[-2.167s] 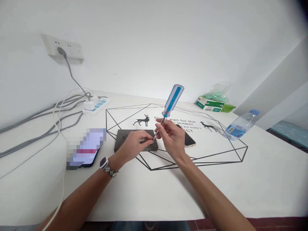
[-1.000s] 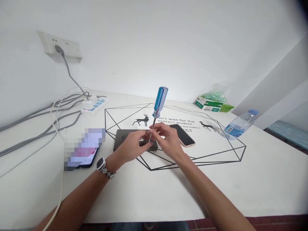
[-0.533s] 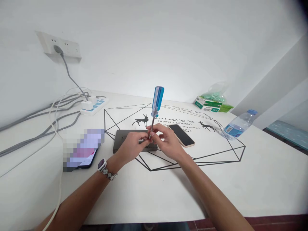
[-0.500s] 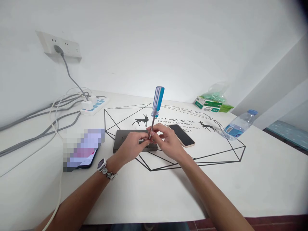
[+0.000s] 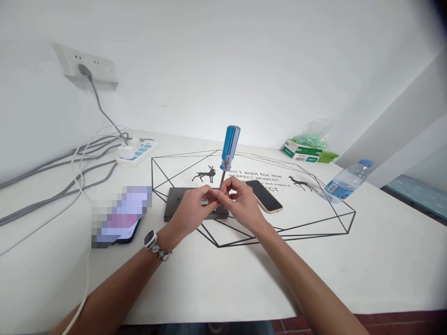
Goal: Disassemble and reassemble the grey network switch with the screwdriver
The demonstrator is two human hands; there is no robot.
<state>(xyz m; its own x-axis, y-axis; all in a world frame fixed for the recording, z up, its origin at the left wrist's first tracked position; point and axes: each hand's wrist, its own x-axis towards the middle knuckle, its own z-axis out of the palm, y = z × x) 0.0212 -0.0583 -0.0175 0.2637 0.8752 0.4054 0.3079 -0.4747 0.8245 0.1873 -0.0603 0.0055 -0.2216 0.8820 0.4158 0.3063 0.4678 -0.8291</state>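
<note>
A screwdriver (image 5: 230,145) with a blue, clear-striped handle stands almost upright, leaning a little right, its handle above my fingers. Both hands pinch low around its metal shaft, thumbs and fingertips meeting there. My left hand (image 5: 193,207) comes in over a flat dark box (image 5: 173,201) and covers much of it. From the other side, my right hand (image 5: 243,204) has thumb and forefinger closed at the shaft. The screwdriver's tip is hidden behind the fingers, at the box's right part. A small light piece shows beneath the left fingers; I cannot tell what it is.
A phone (image 5: 267,196) lies just right of my right hand. Another phone (image 5: 127,218), partly blurred, is at left near cables and a power strip (image 5: 138,153). A water bottle (image 5: 347,181) and a green-white box (image 5: 302,150) are at right on the white table (image 5: 209,288).
The screwdriver's handle has turned about its length, now showing more blue. My right fingers have shifted slightly on the shaft. The dark box stays in place.
</note>
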